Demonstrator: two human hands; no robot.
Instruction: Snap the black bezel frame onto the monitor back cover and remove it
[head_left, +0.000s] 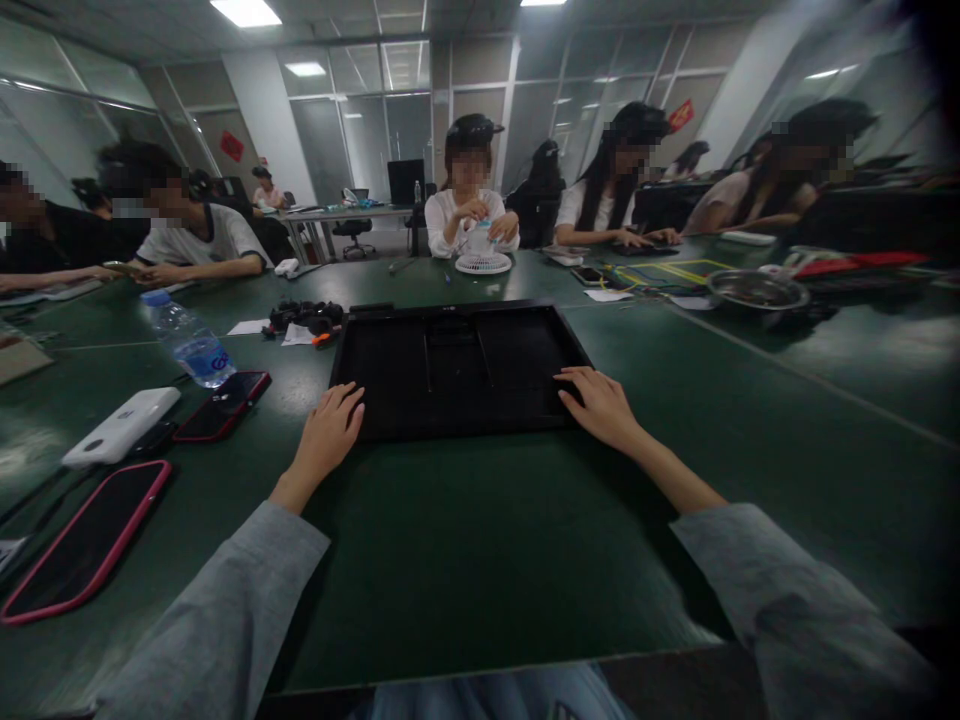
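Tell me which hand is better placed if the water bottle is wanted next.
Left, probably: the left hand is at the left edge of the black panel, nearer the water bottle; the right hand is at the opposite edge.

I have a black tray (457, 375) in front of me. It is wide and not deep, with a rim all around. It lies flat on the green table (465, 540), and one long side faces me. Two thin lines run along its middle, and a tiny pale mark sits on its far rim.
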